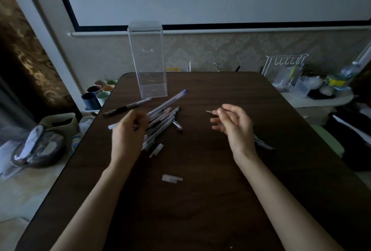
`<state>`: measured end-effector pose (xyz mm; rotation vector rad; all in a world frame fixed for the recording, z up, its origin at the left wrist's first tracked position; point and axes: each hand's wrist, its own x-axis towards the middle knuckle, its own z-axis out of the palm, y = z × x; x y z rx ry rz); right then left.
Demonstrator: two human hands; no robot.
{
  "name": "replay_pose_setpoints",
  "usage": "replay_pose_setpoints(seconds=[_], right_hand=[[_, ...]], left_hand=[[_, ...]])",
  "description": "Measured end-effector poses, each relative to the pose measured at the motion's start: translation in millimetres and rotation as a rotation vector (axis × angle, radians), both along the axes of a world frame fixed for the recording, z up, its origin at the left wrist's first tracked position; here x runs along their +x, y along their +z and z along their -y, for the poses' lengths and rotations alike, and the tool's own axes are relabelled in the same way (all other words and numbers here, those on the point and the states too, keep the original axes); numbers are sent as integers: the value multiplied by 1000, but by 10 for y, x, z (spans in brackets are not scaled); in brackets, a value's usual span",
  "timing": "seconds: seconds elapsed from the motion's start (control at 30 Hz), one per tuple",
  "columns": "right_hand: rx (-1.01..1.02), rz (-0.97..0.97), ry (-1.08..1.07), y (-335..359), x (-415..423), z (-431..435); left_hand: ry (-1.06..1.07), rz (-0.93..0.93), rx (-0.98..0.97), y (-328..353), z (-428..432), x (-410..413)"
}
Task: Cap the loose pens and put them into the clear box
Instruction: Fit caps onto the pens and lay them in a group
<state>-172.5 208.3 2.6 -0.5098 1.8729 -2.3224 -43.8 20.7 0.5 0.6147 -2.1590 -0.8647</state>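
Over table (pixel 200 210), left hand (pixel 128 130) grips pen (pixel 167 101) slanting up-right, right hand (pixel 233 125) pinches left-pointing pen (pixel 209 111)

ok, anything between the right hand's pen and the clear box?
Nothing upright. The blue-tipped pen by the pile pokes across the line from the pen in the right hand to the clear box, low near the table. Box top: can't tell if open.

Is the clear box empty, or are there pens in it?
Empty, it seems: the clear box stands upright and no pen shows through its walls; the pens lie outside it on the table.
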Motion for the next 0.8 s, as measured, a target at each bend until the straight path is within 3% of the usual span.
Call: replay_pose_setpoints(seconds=[0.1, 0.2, 0.27, 0.37, 0.43, 0.53, 0.67, 0.8], right_hand=[[288, -317, -202, -51, -139, -120], [626, -554, -317, -82, -228, -214], [867, -626, -290, -104, -258, -252], [1135, -617, -150, -97, -222, -242], [1208, -609, -107, -75, -183, -211], [1235, -612, -108, -45, -167, -213], [1243, -605, -94, -44, -149, -205], [1228, -593, -88, -63, -122, -165]], left_hand=[[130, 73, -55, -44, 100, 16], [197, 264, -121, -110, 114, -5], [231, 321, -124, -111, 97, -5], [92, 184, -169, -20, 43, 5], [-235, 150, -137, 101, -51, 16], [-661, 404, 34, 266, -215, 46], [-797, 691, 46, 250, -217, 128], [-801, 790, -35, 168, -213, 225]])
